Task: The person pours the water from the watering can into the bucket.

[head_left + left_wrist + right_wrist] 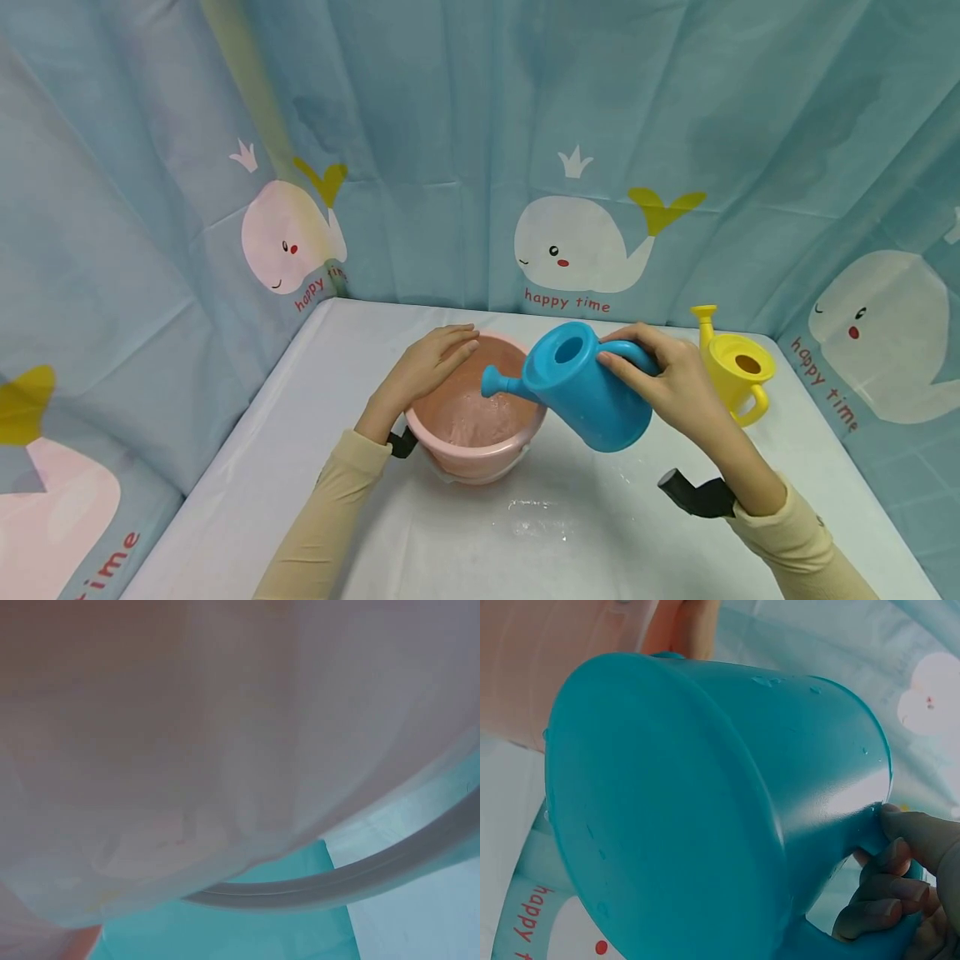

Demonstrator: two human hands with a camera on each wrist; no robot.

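A blue watering can (588, 392) hangs tilted over the table, its spout pointing left above the inside of a pink bucket (480, 454). My right hand (667, 375) grips the can's handle; in the right wrist view its curled fingers (885, 892) pass through the handle loop. Water drops cling to the can. At the bucket's left side, my left hand (431, 362) holds the rim, thumb over the inside and the other fingers along the outer wall. Rippled water shows in the bucket. The bucket's outer wall (225, 750) fills most of the left wrist view, hiding most of that hand.
A yellow watering can (738, 367) stands at the back right of the white table (480, 550). Small wet patches (540, 521) glisten in front of the bucket. A light blue curtain (450, 167) with whale prints surrounds the table. The bucket's pale handle (360, 877) hangs down.
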